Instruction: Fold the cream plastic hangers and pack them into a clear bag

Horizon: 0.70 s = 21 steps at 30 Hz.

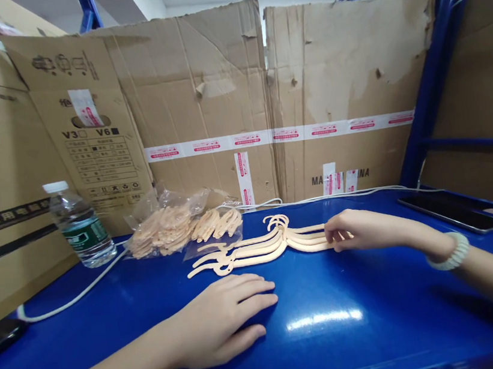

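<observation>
Several cream-coloured clothes hangers (259, 259) lie overlapped on the blue tabletop (323, 350), their hooks bunched at the top and their arms running left and right. My right hand (356, 229) is closed around the right ends of the hangers, with the fingers curled over them and hiding the tips. On the wrist of that arm is a pale, coiled band (450, 252). My left hand (231, 313) rests flat on the table in front of the hangers' left ends. Its fingers are stretched out and it holds nothing.
Behind the hangers on the left sit clear plastic bags (161, 227) of cream-coloured pieces. A water bottle (80, 227) stands farther left, near a black device (1, 338) and a white cable (75, 299). A phone (452, 212) lies at right. Cardboard sheets (198, 94) wall the back.
</observation>
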### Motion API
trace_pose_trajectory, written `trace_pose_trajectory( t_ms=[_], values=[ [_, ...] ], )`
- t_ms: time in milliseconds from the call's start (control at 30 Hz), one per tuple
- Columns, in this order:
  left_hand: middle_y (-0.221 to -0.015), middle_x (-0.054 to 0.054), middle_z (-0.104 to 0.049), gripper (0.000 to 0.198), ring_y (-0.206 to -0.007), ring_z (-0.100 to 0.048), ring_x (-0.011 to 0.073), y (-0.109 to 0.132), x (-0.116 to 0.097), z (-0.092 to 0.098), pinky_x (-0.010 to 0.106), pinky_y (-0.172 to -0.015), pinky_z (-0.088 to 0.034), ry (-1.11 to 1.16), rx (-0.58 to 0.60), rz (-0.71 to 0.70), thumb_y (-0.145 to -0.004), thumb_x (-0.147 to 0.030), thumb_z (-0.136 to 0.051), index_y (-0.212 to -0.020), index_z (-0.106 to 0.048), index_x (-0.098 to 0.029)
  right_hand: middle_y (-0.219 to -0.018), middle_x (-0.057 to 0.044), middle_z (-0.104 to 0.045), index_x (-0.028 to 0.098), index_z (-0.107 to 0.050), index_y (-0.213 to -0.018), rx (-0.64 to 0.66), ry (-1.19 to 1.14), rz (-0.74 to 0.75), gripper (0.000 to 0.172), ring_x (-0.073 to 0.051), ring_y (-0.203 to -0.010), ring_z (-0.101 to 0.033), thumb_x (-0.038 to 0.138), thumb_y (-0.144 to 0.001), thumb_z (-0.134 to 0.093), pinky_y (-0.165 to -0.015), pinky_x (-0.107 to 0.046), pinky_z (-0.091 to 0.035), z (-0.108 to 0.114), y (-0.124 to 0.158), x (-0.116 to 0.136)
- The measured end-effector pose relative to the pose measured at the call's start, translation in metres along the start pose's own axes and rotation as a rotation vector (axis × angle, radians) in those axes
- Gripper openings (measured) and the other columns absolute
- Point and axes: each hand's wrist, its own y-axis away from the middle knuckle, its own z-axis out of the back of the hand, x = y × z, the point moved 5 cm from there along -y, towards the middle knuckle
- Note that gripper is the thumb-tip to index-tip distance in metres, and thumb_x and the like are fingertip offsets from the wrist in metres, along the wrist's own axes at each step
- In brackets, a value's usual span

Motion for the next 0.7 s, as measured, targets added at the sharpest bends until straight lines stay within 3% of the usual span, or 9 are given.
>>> trace_pose_trajectory(
  t_ms=[233,400,567,700],
  values=[
    [-0.131,0.005,-0.058,0.039,-0.119,-0.053,0.0220,0.000,-0.004,-0.003,0.038,-0.103,-0.044,0.036,0.010,-0.016,-0.091,-0.018,-0.048,-0.129,-0.051,-0.023,-0.074,-0.004,-0.067,0.019,-0.061,-0.097,-0.048,0.102,-0.047,0.019,-0.018,-0.063,-0.060,0.023,-0.079,-0.059,-0.053,-0.024,-0.034,-0.011,-0.005,0.007],
    [-0.129,0.006,-0.058,0.038,-0.116,-0.054,0.0214,-0.001,-0.010,-0.001,0.038,-0.101,-0.044,0.094,-0.011,-0.026,-0.090,-0.017,-0.048,-0.128,-0.051,-0.023,-0.075,-0.003,-0.066,0.019,-0.062,-0.078,-0.010,0.110,-0.040,0.008,-0.017,-0.063,-0.058,0.021,-0.080,-0.055,-0.056,-0.025,-0.035,-0.014,-0.005,0.008],
    [-0.126,0.007,-0.060,0.042,-0.116,-0.055,0.0198,-0.002,-0.017,0.006,0.035,-0.103,-0.044,0.245,-0.056,-0.011,-0.088,-0.014,-0.051,-0.129,-0.050,-0.024,-0.084,-0.004,-0.063,0.018,-0.060,-0.075,-0.074,0.000,0.069,0.003,-0.016,-0.071,-0.057,0.019,-0.076,-0.058,-0.062,-0.025,-0.040,-0.009,-0.001,0.010],
    [-0.128,0.007,-0.058,0.043,-0.117,-0.054,0.0208,0.001,-0.015,0.010,0.035,-0.102,-0.044,0.379,-0.099,0.067,-0.088,-0.016,-0.053,-0.130,-0.049,-0.024,-0.074,-0.002,-0.063,0.017,-0.057,-0.076,-0.059,-0.177,0.064,0.004,-0.014,-0.064,-0.056,0.021,-0.077,-0.056,-0.057,-0.024,-0.040,-0.003,0.001,0.011]
  ],
)
